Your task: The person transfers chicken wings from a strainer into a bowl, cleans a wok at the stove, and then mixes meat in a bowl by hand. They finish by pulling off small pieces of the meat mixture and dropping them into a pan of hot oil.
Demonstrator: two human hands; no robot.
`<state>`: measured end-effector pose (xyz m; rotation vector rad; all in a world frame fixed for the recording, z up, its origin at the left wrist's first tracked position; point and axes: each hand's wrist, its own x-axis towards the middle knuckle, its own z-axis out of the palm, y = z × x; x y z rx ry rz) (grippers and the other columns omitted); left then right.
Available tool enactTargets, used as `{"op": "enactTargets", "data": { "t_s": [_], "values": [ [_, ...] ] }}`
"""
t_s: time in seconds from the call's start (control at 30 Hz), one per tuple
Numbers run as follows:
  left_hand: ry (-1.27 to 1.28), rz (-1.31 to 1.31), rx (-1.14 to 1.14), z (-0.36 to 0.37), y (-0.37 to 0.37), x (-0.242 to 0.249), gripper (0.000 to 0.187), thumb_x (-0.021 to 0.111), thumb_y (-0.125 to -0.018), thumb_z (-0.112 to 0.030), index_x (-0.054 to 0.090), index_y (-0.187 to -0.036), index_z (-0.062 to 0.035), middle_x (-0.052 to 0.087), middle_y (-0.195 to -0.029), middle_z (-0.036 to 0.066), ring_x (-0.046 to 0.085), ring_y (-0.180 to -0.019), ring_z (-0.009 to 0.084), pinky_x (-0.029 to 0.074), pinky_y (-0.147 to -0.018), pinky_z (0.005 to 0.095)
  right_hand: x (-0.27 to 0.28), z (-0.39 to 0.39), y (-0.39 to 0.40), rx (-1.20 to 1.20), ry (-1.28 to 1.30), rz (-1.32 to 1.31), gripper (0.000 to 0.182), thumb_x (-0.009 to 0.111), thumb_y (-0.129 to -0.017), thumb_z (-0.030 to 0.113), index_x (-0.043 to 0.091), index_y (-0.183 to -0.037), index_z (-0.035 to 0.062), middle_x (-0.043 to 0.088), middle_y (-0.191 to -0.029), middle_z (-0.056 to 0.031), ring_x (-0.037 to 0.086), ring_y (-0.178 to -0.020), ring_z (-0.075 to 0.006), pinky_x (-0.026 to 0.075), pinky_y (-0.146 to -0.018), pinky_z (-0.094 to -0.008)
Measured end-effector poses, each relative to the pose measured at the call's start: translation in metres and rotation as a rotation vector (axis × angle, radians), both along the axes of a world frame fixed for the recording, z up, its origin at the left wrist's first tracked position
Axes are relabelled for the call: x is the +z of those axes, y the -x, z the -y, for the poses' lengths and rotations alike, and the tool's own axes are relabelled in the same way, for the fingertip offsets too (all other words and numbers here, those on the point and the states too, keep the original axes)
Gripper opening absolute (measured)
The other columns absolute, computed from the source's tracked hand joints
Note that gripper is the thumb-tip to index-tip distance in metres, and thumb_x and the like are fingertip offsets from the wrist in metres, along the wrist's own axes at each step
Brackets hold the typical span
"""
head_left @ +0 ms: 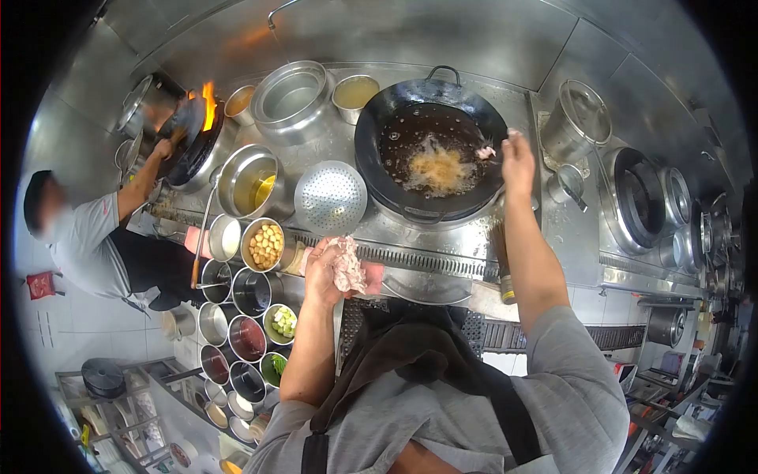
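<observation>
Raw meat [348,267] in left hand [322,272]; right hand [517,162] over wok [395,118].

Right hand [517,158] over wok [395,118] rim, hot oil bubbling below. Left hand [328,268] at counter edge, clutching raw meat [347,265]. Perforated skimmer [330,196] and steel pots [294,99] crowd stovetop between them. Seasoning tins [264,245] block left side. Co-worker [87,237] at flaming wok [189,138] far left. Open burner [639,197] to right.
</observation>
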<state>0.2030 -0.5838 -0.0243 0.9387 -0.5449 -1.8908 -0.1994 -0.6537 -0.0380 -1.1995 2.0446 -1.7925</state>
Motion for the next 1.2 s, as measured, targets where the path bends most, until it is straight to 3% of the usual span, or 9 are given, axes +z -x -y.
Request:
{"op": "enactTargets", "data": {
  "t_s": [0.17,0.27,0.33,0.4,0.5,0.63,0.83,1.03,1.2],
  "values": [
    [0.027,-0.047,0.063,-0.001,0.005,0.003,0.014,0.052,-0.083,-0.004,0.055,-0.096,-0.0012,0.062,-0.086,0.011,0.062,-0.069,0.0205,0.054,-0.058,0.0333,0.080,-0.090,-0.061,0.198,0.118,0.299,0.024,0.057,-0.090,0.010,0.059,-0.112,-0.0005,0.065,-0.099,-0.0095,0.063,-0.084,-0.0142,0.051,-0.066,-0.0257],
    [0.104,-0.140,0.034,0.004,0.020,0.008,0.024,0.054,-0.081,-0.012,0.053,-0.103,-0.0026,0.061,-0.094,0.011,0.062,-0.079,0.0231,0.054,-0.068,0.0366,0.047,-0.132,-0.105,0.554,-0.036,0.421,0.022,0.059,-0.090,0.014,0.060,-0.111,0.0055,0.064,-0.103,-0.0098,0.063,-0.086,-0.0158,0.051,-0.069,-0.0262],
    [0.123,-0.180,-0.019,0.004,0.039,0.030,0.027,0.055,-0.081,-0.014,0.053,-0.105,-0.0030,0.061,-0.095,0.010,0.061,-0.082,0.0233,0.053,-0.072,0.0372,0.012,-0.140,-0.137,0.749,-0.280,0.168,0.041,0.068,-0.084,0.022,0.056,-0.119,0.0041,0.058,-0.119,-0.0123,0.059,-0.099,-0.0187,0.050,-0.079,-0.0317],
    [0.178,-0.154,-0.027,0.007,0.061,0.037,0.037,0.058,-0.081,-0.023,0.052,-0.111,-0.0031,0.060,-0.102,0.009,0.059,-0.092,0.0243,0.049,-0.084,0.0388,0.011,-0.143,-0.169,0.845,-0.348,0.370,0.050,0.070,-0.082,0.022,0.052,-0.123,0.0006,0.058,-0.119,-0.0127,0.059,-0.099,-0.0189,0.050,-0.080,-0.0315],
    [0.263,-0.274,-0.078,0.003,0.085,0.052,0.043,0.058,-0.083,-0.029,0.051,-0.115,-0.0021,0.059,-0.109,0.011,0.057,-0.100,0.0254,0.046,-0.089,0.0394,0.034,-0.140,-0.190,0.862,-0.133,0.778,0.052,0.070,-0.081,0.018,0.049,-0.125,-0.0020,0.059,-0.115,-0.0118,0.059,-0.098,-0.0186,0.050,-0.080,-0.0305],
    [0.425,-0.318,-0.109,-0.001,0.094,0.068,0.054,0.056,-0.087,-0.036,0.046,-0.125,-0.0001,0.056,-0.118,0.015,0.053,-0.112,0.0295,0.043,-0.095,0.0406,0.063,-0.143,-0.170,0.778,-0.075,0.863,0.046,0.070,-0.079,0.009,0.051,-0.120,-0.0017,0.060,-0.108,-0.0062,0.058,-0.095,-0.0136,0.050,-0.078,-0.0291],
    [0.498,-0.284,-0.081,0.002,0.079,0.083,0.048,0.058,-0.084,-0.017,0.045,-0.128,-0.0060,0.057,-0.112,0.019,0.054,-0.108,0.0394,0.047,-0.090,0.0514,0.089,-0.144,-0.161,0.791,0.080,0.542,0.036,0.069,-0.079,0.005,0.054,-0.110,-0.0025,0.062,-0.100,-0.0057,0.059,-0.089,-0.0117,0.049,-0.077,-0.0266],
    [0.450,-0.340,-0.399,0.017,0.061,0.081,0.064,0.056,-0.069,-0.002,0.042,-0.131,-0.0040,0.056,-0.115,0.013,0.054,-0.112,0.0279,0.047,-0.092,0.0410,0.104,-0.137,-0.157,0.805,-0.025,0.316,0.022,0.062,-0.081,0.001,0.056,-0.102,-0.0030,0.063,-0.089,-0.0080,0.061,-0.072,-0.0113,0.051,-0.061,-0.0253],
    [0.620,0.176,-0.589,0.005,0.056,0.096,0.064,0.067,-0.070,-0.006,0.044,-0.130,0.0002,0.051,-0.125,0.010,0.051,-0.112,0.0175,0.043,-0.094,0.0309,0.100,-0.131,-0.171,0.779,-0.131,0.357,0.019,0.063,-0.081,0.006,0.058,-0.097,-0.0030,0.064,-0.078,-0.0053,0.060,-0.064,-0.0078,0.048,-0.052,-0.0238]
  ]
}}
